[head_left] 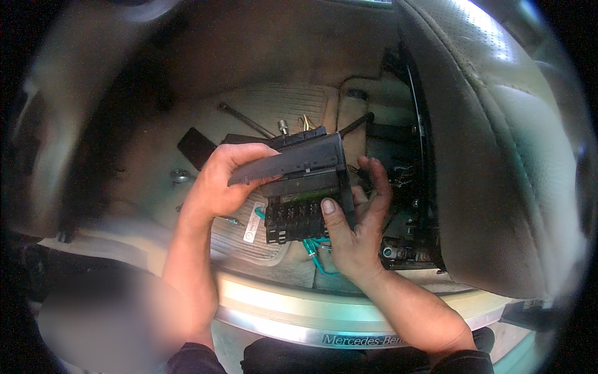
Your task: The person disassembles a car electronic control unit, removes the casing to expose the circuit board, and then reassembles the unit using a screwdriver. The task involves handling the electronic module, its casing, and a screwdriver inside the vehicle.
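Between my hands is a black plastic electronic control module (339,187), held over the car floor. Its casing looks partly opened, with a green circuit board edge (305,194) showing inside. Along the near side runs a connector block (289,217) with rows of sockets. My left hand (223,177) is closed round the black cover (289,163) on the left, fingers beneath it. My right hand (358,234) grips the right end, its thumb pressed by the connector block and some fingers raised behind. Teal wires (314,248) hang below the module; their upper ends are hidden.
A leather seat (498,162) with its metal rail (418,156) stands on the right. On the ribbed mat (268,252) and carpet lie a long bar (246,118), a socket (283,127), a ratchet-like tool (180,176) and a flat black object (196,148). The door sill (268,311) crosses in front.
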The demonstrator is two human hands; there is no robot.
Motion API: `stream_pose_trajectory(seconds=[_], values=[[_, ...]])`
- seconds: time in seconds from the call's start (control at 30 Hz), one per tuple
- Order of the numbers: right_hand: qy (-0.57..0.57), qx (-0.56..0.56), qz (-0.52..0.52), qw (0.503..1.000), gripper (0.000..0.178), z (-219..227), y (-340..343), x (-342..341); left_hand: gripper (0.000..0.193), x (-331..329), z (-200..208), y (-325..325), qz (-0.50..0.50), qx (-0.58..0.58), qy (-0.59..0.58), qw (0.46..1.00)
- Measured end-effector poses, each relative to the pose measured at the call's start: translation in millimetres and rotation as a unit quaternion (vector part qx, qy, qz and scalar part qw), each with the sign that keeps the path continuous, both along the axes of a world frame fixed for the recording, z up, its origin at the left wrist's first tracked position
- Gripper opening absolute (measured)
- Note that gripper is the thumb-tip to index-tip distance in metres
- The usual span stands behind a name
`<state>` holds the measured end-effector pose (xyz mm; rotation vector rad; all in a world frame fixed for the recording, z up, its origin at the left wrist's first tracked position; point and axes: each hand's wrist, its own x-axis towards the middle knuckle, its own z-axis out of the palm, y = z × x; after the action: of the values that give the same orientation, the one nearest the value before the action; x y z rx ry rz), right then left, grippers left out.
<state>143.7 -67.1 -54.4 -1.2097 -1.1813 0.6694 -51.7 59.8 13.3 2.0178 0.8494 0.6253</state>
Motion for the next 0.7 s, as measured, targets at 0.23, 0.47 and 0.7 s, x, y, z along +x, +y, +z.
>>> stream_pose_trajectory(seconds=[0.23, 0.47, 0.7], values=[[-0.026, 0.011, -0.045, 0.999, 0.064, 4.1, -0.4, -0.7, 0.082, -2.4, 4.2, -5.0, -0.178, 0.044, 0.066, 0.981], [0.053, -0.033, -0.082, 0.995, 0.048, 7.2, 6.6, -3.7, 0.124, -7.9, -4.3, 12.3, -0.283, -0.019, 0.041, 0.958], [0.078, -0.092, -0.096, 0.988, 0.049, 13.8, 9.4, -5.5, 0.052, 17.9, 1.2, -18.6, -0.001, -0.020, 0.083, 0.996]])
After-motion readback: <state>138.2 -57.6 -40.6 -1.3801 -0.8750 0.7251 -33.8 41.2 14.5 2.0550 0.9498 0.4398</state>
